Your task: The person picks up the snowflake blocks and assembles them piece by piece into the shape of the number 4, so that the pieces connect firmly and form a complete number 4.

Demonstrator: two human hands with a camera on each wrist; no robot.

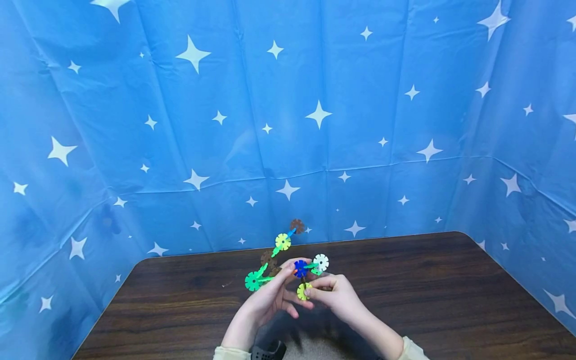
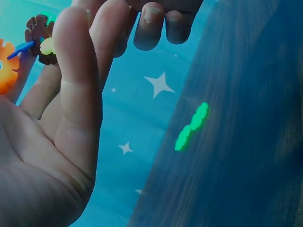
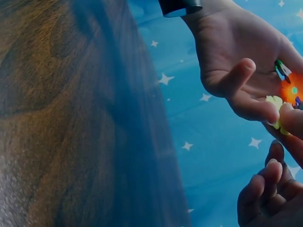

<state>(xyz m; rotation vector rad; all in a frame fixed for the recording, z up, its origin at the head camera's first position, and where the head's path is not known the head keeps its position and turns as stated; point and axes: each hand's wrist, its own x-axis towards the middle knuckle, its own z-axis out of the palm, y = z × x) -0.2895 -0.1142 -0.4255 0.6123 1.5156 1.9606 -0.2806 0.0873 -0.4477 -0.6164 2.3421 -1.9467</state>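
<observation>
My left hand (image 1: 270, 296) holds a linked chain of small notched plastic discs, its thumb by the blue disc (image 1: 300, 269). From the right, my right hand (image 1: 338, 296) pinches a yellow disc (image 1: 304, 291) just below the blue one. A white disc (image 1: 321, 262) sticks out behind the hands. Up and left runs the rest of the chain, with a green disc (image 1: 253, 281), a lime disc (image 1: 283, 242) and a brown disc (image 1: 297, 226). In the right wrist view an orange disc (image 3: 293, 87) shows beside the left palm. Fingers partly hide the joints.
The dark wooden table (image 1: 171, 300) spreads beneath both hands. A blue star-patterned cloth (image 1: 252, 125) hangs behind it and at the sides. Bright green linked pieces (image 2: 191, 127) appear over the table in the left wrist view; whether they rest there I cannot tell.
</observation>
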